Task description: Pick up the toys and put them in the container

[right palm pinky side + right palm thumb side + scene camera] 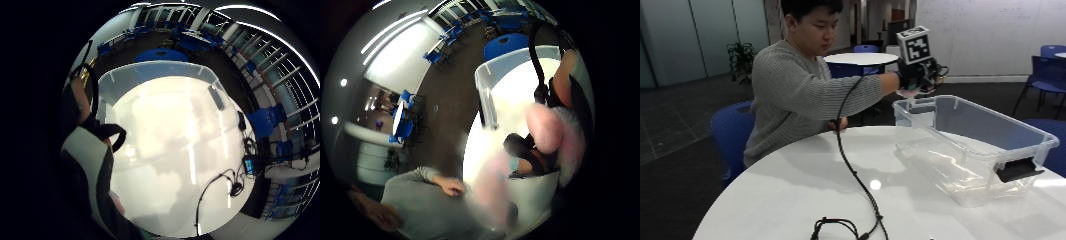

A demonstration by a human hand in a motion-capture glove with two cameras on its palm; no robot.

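A clear plastic container [1013, 140] with black latches stands on the right of the white round table [793, 190]; I see no toy inside it. My gloved right hand [915, 77] is raised over the container's end nearest the person. It grips a pink fluffy toy [909, 92], which hangs just above the rim. The thumb side palm view shows the pink toy [546, 129] close against the palm, over the container [487, 95]. In the little finger side palm view, the container [165, 150] lies open below.
A black cable [854, 172] runs from the hand across the table to a coil near the front edge. The person's bare left hand [838, 123] rests at the table's far edge. Blue chairs [730, 132] and another round table [859, 59] stand behind.
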